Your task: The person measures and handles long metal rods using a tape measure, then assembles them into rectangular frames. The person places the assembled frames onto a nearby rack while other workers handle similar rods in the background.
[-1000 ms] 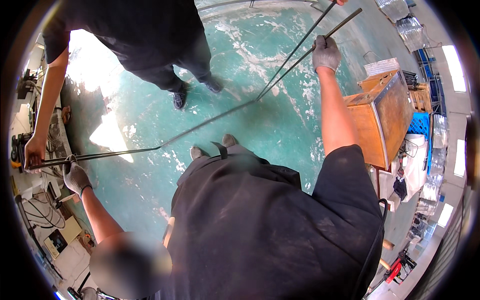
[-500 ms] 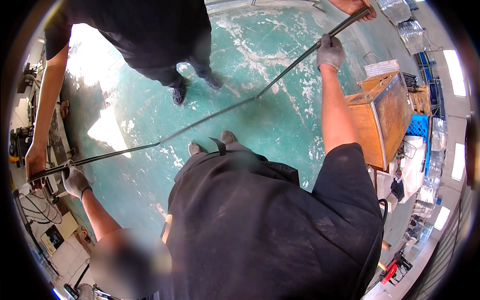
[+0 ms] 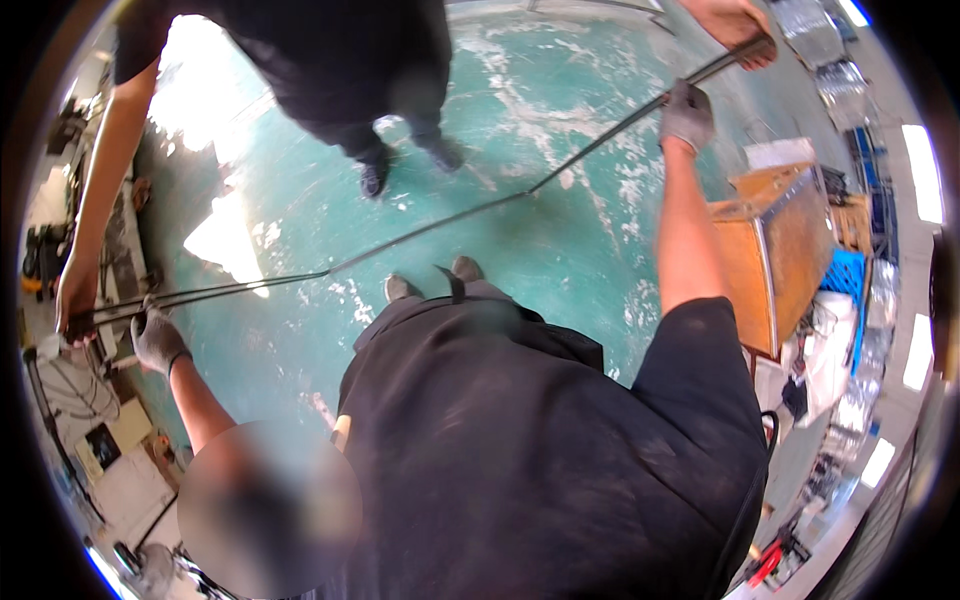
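A long, thin dark bar (image 3: 430,231) stretches across in front of me above the floor, with bends at two spots. It looks like two slim strips lying side by side, slightly apart near the left end. My left hand (image 3: 160,340), in a grey glove, is closed round it close to its left end. Toward the other end, my right hand (image 3: 687,118), gloved alike, grips it with the arm stretched out. A person facing me holds the outermost ends, one bare hand (image 3: 75,305) beyond my left and another bare hand (image 3: 733,25) beyond my right.
The floor (image 3: 560,290) is green with worn white patches. At my right stands a wooden cabinet (image 3: 770,250) beside a blue crate (image 3: 846,272). Equipment and cables (image 3: 85,390) line the left side. The person's shoes (image 3: 375,178) are across from mine.
The whole scene has shifted slightly rightward in view. Near the left end, the bar's two strips now show a gap between them. Both my hands keep their grip.
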Demonstrator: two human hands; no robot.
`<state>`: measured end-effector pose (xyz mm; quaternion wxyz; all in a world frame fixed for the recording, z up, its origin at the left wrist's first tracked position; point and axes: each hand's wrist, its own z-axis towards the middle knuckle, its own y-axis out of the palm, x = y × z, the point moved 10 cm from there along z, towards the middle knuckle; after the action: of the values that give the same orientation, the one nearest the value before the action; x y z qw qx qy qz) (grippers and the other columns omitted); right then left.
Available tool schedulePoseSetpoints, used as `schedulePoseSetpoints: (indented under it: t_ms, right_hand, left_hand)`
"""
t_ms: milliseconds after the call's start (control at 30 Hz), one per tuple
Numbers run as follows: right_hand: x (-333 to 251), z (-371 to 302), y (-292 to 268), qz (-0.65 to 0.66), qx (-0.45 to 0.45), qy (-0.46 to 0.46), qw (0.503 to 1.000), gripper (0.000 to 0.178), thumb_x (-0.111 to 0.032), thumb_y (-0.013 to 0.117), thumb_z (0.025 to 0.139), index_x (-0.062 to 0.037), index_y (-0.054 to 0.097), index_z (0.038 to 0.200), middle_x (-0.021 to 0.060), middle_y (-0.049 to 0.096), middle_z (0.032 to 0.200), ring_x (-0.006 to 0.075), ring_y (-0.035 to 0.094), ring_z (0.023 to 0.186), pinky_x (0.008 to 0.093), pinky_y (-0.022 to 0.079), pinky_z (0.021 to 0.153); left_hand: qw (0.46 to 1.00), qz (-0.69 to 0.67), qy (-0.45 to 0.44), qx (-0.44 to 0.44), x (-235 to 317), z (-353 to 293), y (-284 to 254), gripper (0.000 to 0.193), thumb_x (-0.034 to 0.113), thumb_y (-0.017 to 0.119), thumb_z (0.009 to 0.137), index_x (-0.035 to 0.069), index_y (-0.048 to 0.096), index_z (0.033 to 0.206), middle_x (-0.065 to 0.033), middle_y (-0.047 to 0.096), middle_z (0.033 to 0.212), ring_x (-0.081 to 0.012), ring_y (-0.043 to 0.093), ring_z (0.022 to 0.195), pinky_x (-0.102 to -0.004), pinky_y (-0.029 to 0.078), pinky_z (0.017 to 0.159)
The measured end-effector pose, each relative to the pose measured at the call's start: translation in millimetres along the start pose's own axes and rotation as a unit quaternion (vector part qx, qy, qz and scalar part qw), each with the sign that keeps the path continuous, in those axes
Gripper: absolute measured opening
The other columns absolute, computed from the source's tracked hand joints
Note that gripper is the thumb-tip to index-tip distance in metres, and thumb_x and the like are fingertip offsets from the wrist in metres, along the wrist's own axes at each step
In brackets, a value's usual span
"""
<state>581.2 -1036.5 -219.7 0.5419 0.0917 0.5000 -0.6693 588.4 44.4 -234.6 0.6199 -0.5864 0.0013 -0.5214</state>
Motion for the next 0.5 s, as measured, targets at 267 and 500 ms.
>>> schedulePoseSetpoints:
  t_ms: [267, 500]
  right_hand:
    - [24.6, 5.9, 2.0, -0.138, -0.003, 0.034, 0.990, 0.048, -0.056, 0.075, 0.092, -0.0105, 0.081, 0.107, 0.0124, 0.082, 0.108, 0.0353, 0.077, 0.106, 0.0463, 0.058, 0.095]
    - [73.5, 15.7, 52.6, -0.168, -0.147, 0.038, 0.974, 0.054, -0.057, 0.075, 0.090, -0.0125, 0.081, 0.119, 0.0134, 0.081, 0.118, 0.0351, 0.075, 0.114, 0.0449, 0.056, 0.101]
  left_hand:
    - [0.996, 0.009, -0.039, -0.080, -15.1, 11.7, 16.4, 0.043, 0.042, 0.081, 0.097, 0.000, 0.080, 0.106, -0.0128, 0.082, 0.097, -0.0265, 0.073, 0.086, -0.0388, 0.054, 0.084]
    - [0.985, -0.070, -0.116, -0.106, -30.6, -5.1, 37.1, 0.031, 0.032, 0.082, 0.098, 0.004, 0.082, 0.110, -0.0080, 0.082, 0.099, -0.0202, 0.073, 0.089, -0.0357, 0.054, 0.085]
